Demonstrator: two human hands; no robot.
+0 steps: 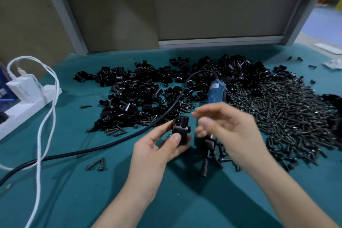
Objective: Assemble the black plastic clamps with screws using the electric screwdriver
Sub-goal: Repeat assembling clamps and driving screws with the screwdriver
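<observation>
A person's left hand (pixel 159 152) grips a small black plastic clamp (pixel 180 131) between thumb and curled fingers at centre frame, above the teal-covered counter (pixel 92 200). The right hand (pixel 231 129), blurred and loosely curled just right of the clamp, may or may not hold something; it cannot be told. Beneath it lies the blue-bodied electric screwdriver (pixel 215 92), its black cable (pixel 111 144) trailing to lower left. A heap of black clamps (pixel 140 94) fills mid-frame, a heap of dark screws (pixel 286 113) the right. 2 loose screws (pixel 95 164) lie at lower left.
</observation>
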